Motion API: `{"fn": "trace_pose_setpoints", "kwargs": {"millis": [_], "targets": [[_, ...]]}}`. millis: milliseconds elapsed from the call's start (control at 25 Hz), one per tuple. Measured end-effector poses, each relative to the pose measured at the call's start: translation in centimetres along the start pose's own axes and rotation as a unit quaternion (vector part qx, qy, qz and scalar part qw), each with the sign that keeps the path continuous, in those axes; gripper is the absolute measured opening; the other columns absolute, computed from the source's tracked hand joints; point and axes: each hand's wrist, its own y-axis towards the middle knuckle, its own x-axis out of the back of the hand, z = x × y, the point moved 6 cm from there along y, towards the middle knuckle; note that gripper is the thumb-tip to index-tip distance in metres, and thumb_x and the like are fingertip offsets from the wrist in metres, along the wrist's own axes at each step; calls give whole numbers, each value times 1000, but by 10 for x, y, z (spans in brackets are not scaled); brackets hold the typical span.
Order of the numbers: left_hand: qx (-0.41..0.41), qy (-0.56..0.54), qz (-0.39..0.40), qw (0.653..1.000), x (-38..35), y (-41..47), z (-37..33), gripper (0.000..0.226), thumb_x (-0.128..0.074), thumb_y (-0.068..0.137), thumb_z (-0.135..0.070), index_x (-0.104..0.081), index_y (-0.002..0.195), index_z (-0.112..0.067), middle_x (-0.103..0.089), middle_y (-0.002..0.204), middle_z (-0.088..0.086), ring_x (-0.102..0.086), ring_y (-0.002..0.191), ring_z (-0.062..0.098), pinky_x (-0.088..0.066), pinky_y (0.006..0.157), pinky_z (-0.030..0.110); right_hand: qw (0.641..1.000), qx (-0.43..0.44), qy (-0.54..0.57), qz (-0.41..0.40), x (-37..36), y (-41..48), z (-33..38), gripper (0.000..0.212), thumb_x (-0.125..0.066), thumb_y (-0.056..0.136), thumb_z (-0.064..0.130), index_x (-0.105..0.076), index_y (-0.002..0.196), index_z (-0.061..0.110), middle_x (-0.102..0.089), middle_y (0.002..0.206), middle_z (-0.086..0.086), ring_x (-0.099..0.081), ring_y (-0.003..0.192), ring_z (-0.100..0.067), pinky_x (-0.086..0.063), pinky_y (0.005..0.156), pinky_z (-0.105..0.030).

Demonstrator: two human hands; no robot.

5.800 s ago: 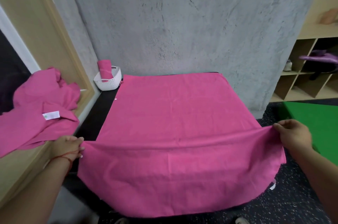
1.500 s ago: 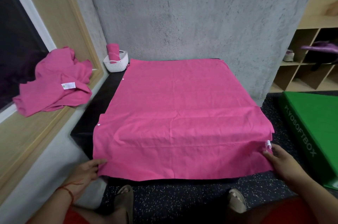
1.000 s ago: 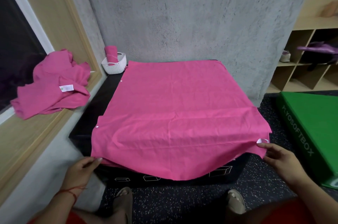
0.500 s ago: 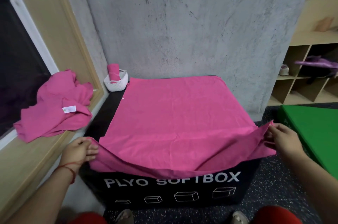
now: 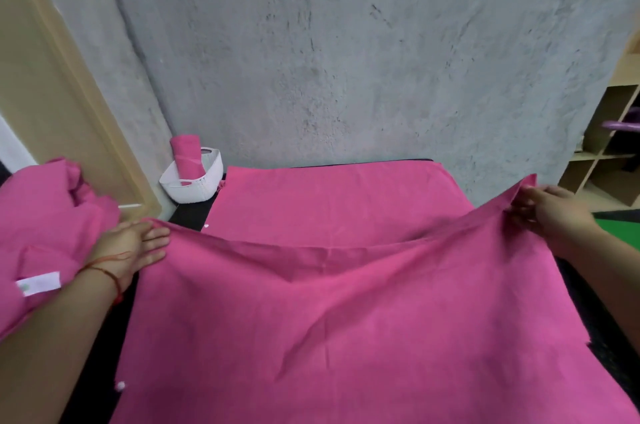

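Two hands hold the near edge of the pink cloth (image 5: 346, 319) up above the black box (image 5: 188, 215) — its far half lies flat on the box top. The left hand (image 5: 130, 248) pinches the left corner; the right hand (image 5: 554, 212) has its grip closed round the right corner. A white basket (image 5: 207, 181) stands just beyond the cloth's far left corner.

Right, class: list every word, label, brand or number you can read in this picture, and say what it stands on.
Nothing here can be read.
White label on the crumpled pink cloth, left: a faint greenish mark, too blurred to read.
The spread pink cloth, black box and green box show no lettering.
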Motion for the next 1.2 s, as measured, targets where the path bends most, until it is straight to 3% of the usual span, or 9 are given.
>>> {"fn": "trace_pose_setpoints", "kwargs": {"millis": [160,400,520,600,720,920,1000,1080,1200], "targets": [[-8,0,10,1000,-60,86,-34,21,-37,112,-19,-51,95,-22,-74,62,-11,-69,52,-1,-56,47,18,1000,26,8,-13,-55,92,14,22,-54,109,14,-56,87,20,-71,87,-5,-72,53,-7,-56,48,-18],[-69,-1,-10,998,-142,186,-45,25,-36,113,-16,-46,91,-23,-62,118,14,-63,84,13,-57,52,19,997,76,-7,-16,-123,203,6,25,-49,112,17,-52,89,26,-75,73,7,-71,56,-1,-55,53,-19],[-149,-22,-62,987,-158,220,-59,13,-43,111,-22,-55,108,-20,-65,118,9,-67,92,15,-59,55,20,992,118,23,-37,-140,243,1,16,-52,110,15,-57,95,20,-75,74,7,-72,60,-4,-57,58,-23],[-194,8,-62,979,-164,241,-64,35,-50,107,-32,-60,135,-15,-70,112,0,-69,93,12,-62,69,27,988,147,-9,-39,-149,258,1,18,-56,108,17,-65,121,10,-77,90,10,-73,79,-4,-57,72,-22],[-203,107,-17,973,-180,256,-49,57,-55,102,-40,-47,154,-18,-58,148,8,-57,135,27,-43,116,50,986,150,-69,25,-167,266,-4,54,-59,106,15,-46,158,22,-54,152,14,-59,125,0,-46,102,-24],[-232,298,80,922,-205,213,13,49,-62,103,-31,-53,149,-15,-56,149,4,-52,137,21,-33,120,32,978,83,-125,148,-181,236,-63,57,-59,101,2,-55,151,30,-57,150,19,-54,137,-11,-40,114,-44],[-253,396,130,873,-209,189,40,48,-66,101,-35,-58,144,-15,-58,146,3,-53,136,21,-32,116,28,973,75,-134,175,-182,214,-82,54,-59,101,-1,-59,148,24,-60,149,11,-56,134,-16,-40,114,-46],[-245,431,146,856,-204,170,62,45,-66,101,-34,-60,141,-17,-59,145,3,-54,136,22,-31,112,25,970,76,-136,188,-180,189,-92,49,-60,100,-3,-62,145,17,-63,144,3,-58,122,-16,-44,108,-41],[-247,445,114,853,-179,144,81,41,-66,102,-25,-61,139,-10,-60,143,10,-56,133,29,-35,111,31,964,104,-162,185,-164,143,-99,41,-60,101,-6,-64,139,9,-67,130,-7,-65,95,-2,-51,86,-17]]}}
